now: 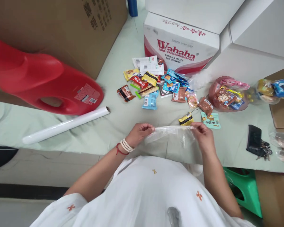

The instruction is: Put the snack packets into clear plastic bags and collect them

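Note:
My left hand [142,133] and my right hand [203,134] pinch the two top corners of a clear plastic bag [174,138], its edge stretched straight between them over the table's front edge. Just beyond the bag, close to my right fingers, lies a yellow-and-black snack packet [186,119]. A mint-green packet [211,120] rests to the right of it. Farther back spreads a loose pile of wrapped snacks, with a light-blue packet [150,101], a brown packet [179,95] and white packets [151,67] among them.
A red jug [47,85] and a white roll [66,125] lie at left by a cardboard box [61,31]. Behind the pile stands a Wahaha carton [180,44]. Filled snack bags [229,94] and a black case with keys [255,140] are at right. Below is a green stool [248,189].

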A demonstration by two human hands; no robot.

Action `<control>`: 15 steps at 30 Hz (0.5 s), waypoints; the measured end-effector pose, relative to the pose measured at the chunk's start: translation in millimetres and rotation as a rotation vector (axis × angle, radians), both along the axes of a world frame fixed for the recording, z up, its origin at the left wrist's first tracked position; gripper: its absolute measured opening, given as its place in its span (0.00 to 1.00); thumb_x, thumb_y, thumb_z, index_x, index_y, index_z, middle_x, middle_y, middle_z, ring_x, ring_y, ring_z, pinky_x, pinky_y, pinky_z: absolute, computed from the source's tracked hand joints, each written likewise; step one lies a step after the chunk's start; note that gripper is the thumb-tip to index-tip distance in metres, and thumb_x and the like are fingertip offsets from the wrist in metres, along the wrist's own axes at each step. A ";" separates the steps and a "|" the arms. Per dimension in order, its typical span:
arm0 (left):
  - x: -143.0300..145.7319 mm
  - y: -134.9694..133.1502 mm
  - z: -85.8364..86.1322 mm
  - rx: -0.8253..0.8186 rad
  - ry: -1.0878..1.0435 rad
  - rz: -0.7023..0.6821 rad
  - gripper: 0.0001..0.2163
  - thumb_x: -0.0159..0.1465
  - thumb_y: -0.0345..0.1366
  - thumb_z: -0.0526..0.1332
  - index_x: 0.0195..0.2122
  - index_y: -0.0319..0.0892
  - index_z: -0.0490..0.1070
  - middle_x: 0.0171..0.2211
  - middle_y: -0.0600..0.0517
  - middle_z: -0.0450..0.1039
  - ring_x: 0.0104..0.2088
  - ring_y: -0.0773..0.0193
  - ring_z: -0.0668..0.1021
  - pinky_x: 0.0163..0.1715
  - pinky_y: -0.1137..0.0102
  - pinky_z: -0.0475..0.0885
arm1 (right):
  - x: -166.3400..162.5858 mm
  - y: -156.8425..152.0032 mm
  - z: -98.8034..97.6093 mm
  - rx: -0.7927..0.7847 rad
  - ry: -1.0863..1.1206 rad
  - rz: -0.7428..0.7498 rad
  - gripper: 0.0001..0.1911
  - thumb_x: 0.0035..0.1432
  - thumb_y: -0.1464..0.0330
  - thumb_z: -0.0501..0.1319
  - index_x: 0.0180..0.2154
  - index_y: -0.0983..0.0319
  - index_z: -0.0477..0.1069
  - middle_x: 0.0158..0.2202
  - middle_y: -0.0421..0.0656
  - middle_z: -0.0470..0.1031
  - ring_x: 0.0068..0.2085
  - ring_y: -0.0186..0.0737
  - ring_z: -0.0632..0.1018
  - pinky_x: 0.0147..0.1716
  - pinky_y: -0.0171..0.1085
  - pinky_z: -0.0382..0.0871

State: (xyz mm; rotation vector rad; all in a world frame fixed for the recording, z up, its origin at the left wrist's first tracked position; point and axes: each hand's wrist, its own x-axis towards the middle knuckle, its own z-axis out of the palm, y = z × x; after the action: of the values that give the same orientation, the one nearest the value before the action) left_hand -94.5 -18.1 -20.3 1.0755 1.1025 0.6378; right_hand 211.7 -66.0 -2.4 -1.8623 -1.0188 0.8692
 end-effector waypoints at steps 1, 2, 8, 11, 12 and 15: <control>-4.1 -0.5 0.6 -0.006 0.002 0.010 0.22 0.56 0.56 0.70 0.30 0.39 0.79 0.22 0.56 0.70 0.26 0.69 0.67 0.28 0.72 0.63 | 4.8 2.0 4.3 0.079 -0.131 -0.067 0.14 0.52 0.58 0.70 0.39 0.58 0.78 0.32 0.40 0.73 0.29 0.37 0.68 0.32 0.37 0.65; -6.1 -1.8 1.5 -0.006 0.004 0.024 0.22 0.57 0.56 0.69 0.30 0.39 0.79 0.22 0.56 0.69 0.25 0.70 0.67 0.27 0.73 0.63 | 6.3 3.3 8.9 0.164 -0.239 -0.132 0.14 0.54 0.58 0.69 0.40 0.58 0.77 0.34 0.41 0.74 0.31 0.38 0.69 0.34 0.38 0.67; 4.5 -14.2 6.7 -0.018 0.002 0.069 0.22 0.58 0.57 0.67 0.30 0.40 0.75 0.20 0.58 0.63 0.23 0.71 0.61 0.24 0.73 0.58 | -37.7 -2.2 18.0 0.183 -0.292 0.260 0.17 0.63 0.53 0.65 0.48 0.54 0.76 0.42 0.45 0.78 0.34 0.43 0.76 0.33 0.41 0.71; 0.2 -14.2 3.8 -0.011 0.029 0.066 0.21 0.59 0.57 0.67 0.30 0.40 0.75 0.20 0.58 0.62 0.22 0.71 0.60 0.23 0.73 0.55 | -56.5 -8.7 2.0 0.128 -0.416 0.581 0.15 0.64 0.55 0.65 0.48 0.54 0.78 0.42 0.46 0.80 0.37 0.46 0.79 0.35 0.42 0.73; -4.6 -12.7 1.7 0.001 0.047 0.070 0.21 0.59 0.57 0.67 0.30 0.40 0.75 0.19 0.59 0.61 0.22 0.71 0.59 0.23 0.73 0.54 | -58.1 -11.1 -3.3 0.137 -0.452 0.627 0.12 0.67 0.58 0.62 0.46 0.54 0.79 0.40 0.46 0.80 0.38 0.46 0.79 0.36 0.42 0.73; -25.0 -5.7 -5.1 0.044 0.114 0.106 0.21 0.59 0.56 0.67 0.29 0.41 0.75 0.18 0.60 0.57 0.21 0.72 0.57 0.22 0.73 0.52 | -51.1 -17.8 -11.3 0.229 -0.511 0.634 0.14 0.72 0.64 0.55 0.43 0.54 0.80 0.38 0.46 0.80 0.40 0.46 0.80 0.40 0.43 0.74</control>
State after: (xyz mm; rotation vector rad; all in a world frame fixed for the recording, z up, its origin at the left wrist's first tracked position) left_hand -119.5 -23.8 -25.5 1.1079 1.2558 0.6945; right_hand 160.6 -83.8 -13.7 -1.6064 -2.0070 0.5798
